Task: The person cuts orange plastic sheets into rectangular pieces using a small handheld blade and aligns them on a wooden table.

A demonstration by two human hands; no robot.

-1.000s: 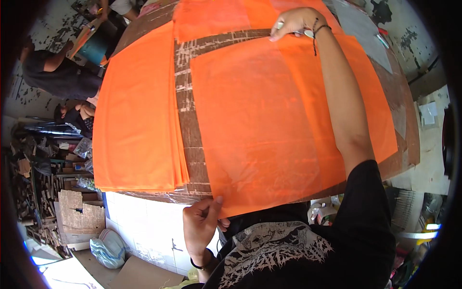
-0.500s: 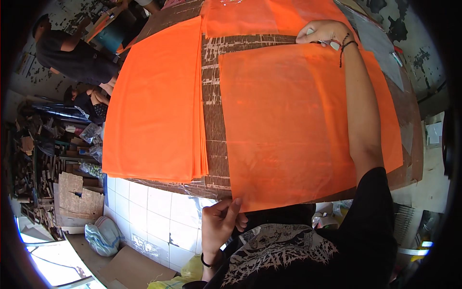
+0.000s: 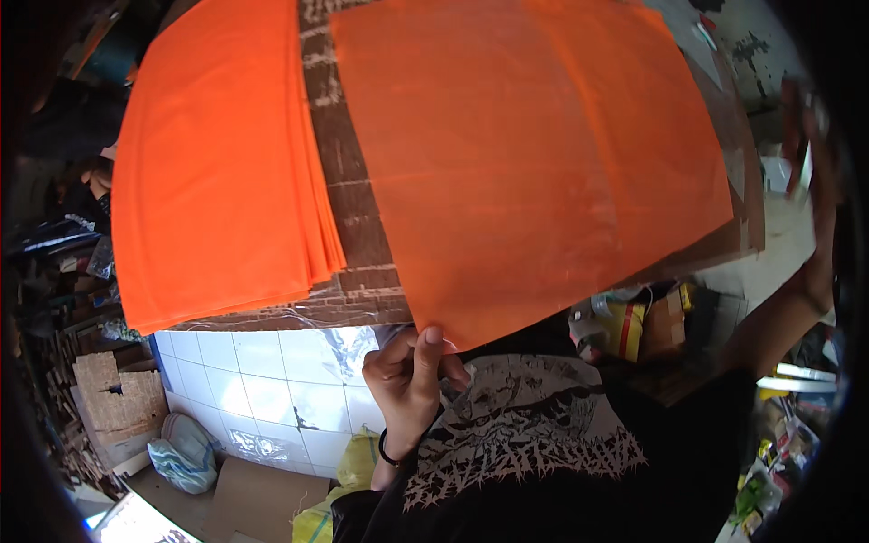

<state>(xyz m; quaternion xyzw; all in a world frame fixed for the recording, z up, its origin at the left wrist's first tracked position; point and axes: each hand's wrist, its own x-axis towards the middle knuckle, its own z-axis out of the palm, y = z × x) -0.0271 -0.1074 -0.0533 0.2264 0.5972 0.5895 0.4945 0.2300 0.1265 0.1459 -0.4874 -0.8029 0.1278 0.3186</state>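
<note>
At the table's near edge my left hand (image 3: 412, 371) pinches the near-left corner of a thin, slightly see-through orange sheet (image 3: 507, 172) between thumb and fingers. The sheet spreads over the worn brown table (image 3: 362, 213). A stack of brighter orange sheets (image 3: 222, 172) lies to its left, the right edges fanned a little. My right hand (image 3: 806, 145) is raised off the table at the far right rim of the view. It is dark and smeared there, so its fingers and anything in them do not show clearly.
Below the table at left are white floor tiles (image 3: 262, 376), a striped bundle (image 3: 186, 452) and flat brown cardboard (image 3: 258, 502). Scrap pieces pile up at the far left. Boxes and packets (image 3: 638, 326) stand under the right side. Part of another person (image 3: 95, 176) shows beyond the stack.
My right hand has left the sheet's far edge and swung out to the right. My left hand keeps its pinch on the corner. The view has shifted, moving the table up and left.
</note>
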